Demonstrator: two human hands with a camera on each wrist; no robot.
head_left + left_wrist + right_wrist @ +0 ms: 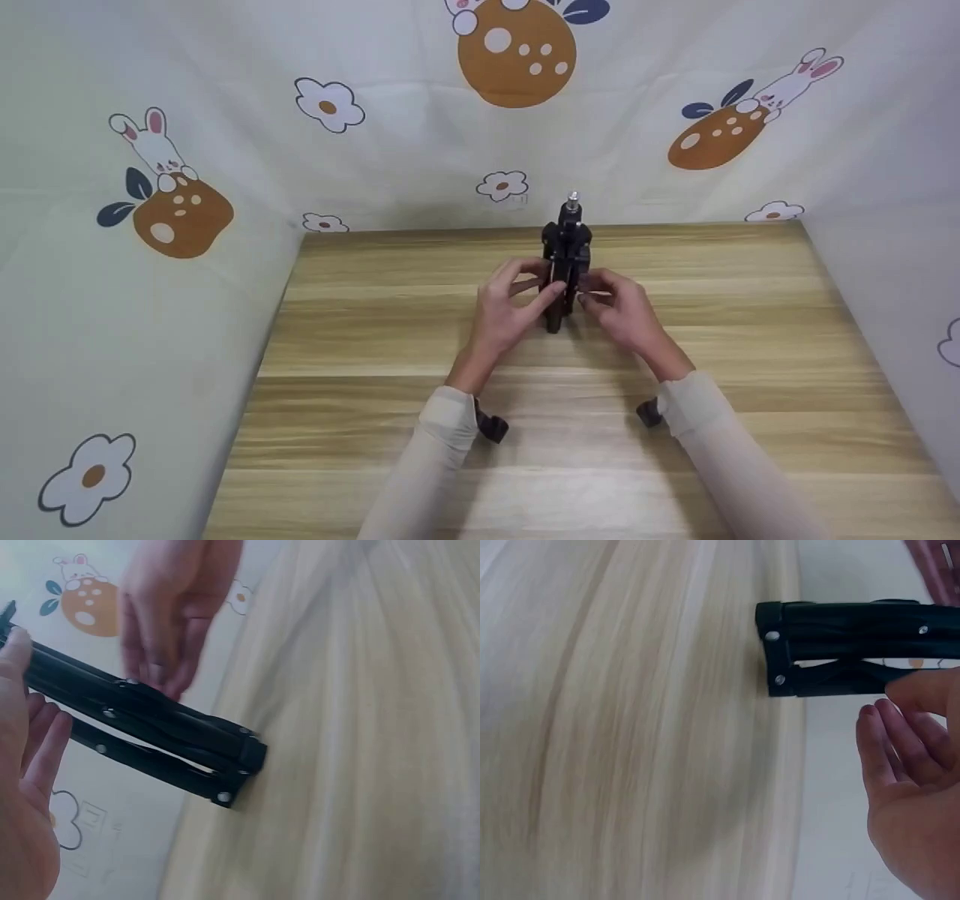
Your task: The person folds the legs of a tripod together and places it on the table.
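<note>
A black folded tripod stand (570,238) with a silver screw stud on top is upright over the table's far half. Its legs lie bundled together, with metal rivets near the lower end (244,765). My left hand (510,304) holds it from the left, thumb on the near side; in the left wrist view the fingers are partly behind the legs. My right hand (619,304) is at the stand's right side with loosely bent fingers. In the right wrist view its thumb (922,690) touches the edge of a leg (840,681), while the other fingertips sit just beside it.
The wood-grain table (360,420) runs back to a pale cloth wall (405,157) printed with rabbits, oranges and flowers. Cloth rises on the left and right too. Black wrist devices (493,427) show beside both pale sleeves (450,420).
</note>
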